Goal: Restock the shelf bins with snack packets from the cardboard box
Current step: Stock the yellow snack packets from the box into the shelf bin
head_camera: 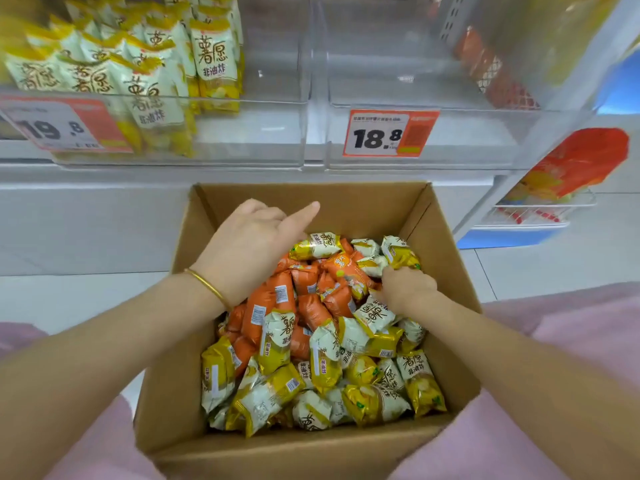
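An open cardboard box [446, 244] stands in front of me, filled with yellow snack packets [277, 396] and orange snack packets [266, 299]. My left hand [249, 244] reaches into the far left of the box with its fingers down among the packets and its thumb sticking out. My right hand [405, 289] is curled round a yellow packet [400, 254] at the right of the pile. On the shelf, the left clear bin [249, 140] holds several upright yellow packets [214, 60]. The right clear bin [467, 133] holds none.
Price tags reading 19.8 [55, 126] and 18.8 [388, 133] hang on the bin fronts. A wire basket with an orange bag [575, 168] hangs at the shelf's right end. Pink fabric [571, 317] covers my knees on both sides of the box.
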A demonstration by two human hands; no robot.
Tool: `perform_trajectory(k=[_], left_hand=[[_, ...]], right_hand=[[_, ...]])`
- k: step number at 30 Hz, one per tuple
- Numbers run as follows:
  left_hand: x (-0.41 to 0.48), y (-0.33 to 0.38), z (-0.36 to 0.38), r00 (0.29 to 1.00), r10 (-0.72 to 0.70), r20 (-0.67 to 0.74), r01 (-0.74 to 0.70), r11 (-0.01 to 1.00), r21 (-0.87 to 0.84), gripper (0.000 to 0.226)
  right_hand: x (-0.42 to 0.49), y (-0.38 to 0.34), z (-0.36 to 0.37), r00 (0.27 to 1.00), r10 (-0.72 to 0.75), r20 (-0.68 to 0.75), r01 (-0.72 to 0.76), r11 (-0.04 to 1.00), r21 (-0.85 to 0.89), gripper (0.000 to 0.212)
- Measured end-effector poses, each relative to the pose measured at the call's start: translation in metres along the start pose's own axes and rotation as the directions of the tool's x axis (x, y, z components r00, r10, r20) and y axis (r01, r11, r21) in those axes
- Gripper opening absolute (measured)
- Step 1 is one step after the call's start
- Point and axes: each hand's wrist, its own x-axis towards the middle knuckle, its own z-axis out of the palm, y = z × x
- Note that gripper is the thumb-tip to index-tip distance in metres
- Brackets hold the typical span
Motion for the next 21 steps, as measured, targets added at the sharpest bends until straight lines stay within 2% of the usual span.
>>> perform_trajectory(k=[2,5,9,11,13,15,17,19,21], left_hand=[[-0.002,-0.001,0.007,0.998,-0.01,0.056,0.012,0.999,-0.044,0.074],[-0.004,0.001,0.009,0.997,-0.018,0.071,0.023,0.997,-0.067,0.034],[-0.01,0.007,0.017,0.975,-0.062,0.215,0.089,0.989,-0.119,0.031],[-0.008,0.017,0.021,0.953,-0.055,0.298,0.075,0.996,-0.057,0.036],[-0.003,0.027,0.025,0.892,-0.105,0.439,0.098,0.994,0.04,0.043],[-0.002,0.034,0.028,0.836,-0.131,0.533,0.088,0.99,0.106,0.048],[-0.004,0.035,0.031,0.831,-0.112,0.545,0.031,0.987,0.155,0.05],[-0.005,0.031,0.035,0.844,-0.1,0.527,0.01,0.985,0.17,0.049],[-0.002,0.026,0.037,0.859,-0.1,0.502,0.02,0.986,0.163,0.048]], right_hand=[[0.004,0.003,0.014,0.999,0.009,0.039,-0.011,0.998,0.06,0.065],[0.008,0.006,0.016,0.997,-0.056,0.055,0.042,0.972,0.229,0.072],[0.006,0.01,0.005,0.993,-0.079,0.088,0.041,0.928,0.371,0.081],[0.004,0.008,0.0,0.986,-0.13,0.101,0.087,0.933,0.349,0.08],[0.001,0.004,-0.004,0.971,-0.224,0.079,0.184,0.921,0.344,0.085],[0.0,-0.001,-0.001,0.928,-0.36,0.096,0.283,0.849,0.446,0.09],[-0.003,-0.006,0.005,0.862,-0.482,0.16,0.32,0.76,0.565,0.088],[-0.005,-0.012,0.015,0.796,-0.564,0.218,0.365,0.735,0.571,0.081],[-0.003,-0.021,0.026,0.746,-0.624,0.232,0.463,0.736,0.493,0.073]])
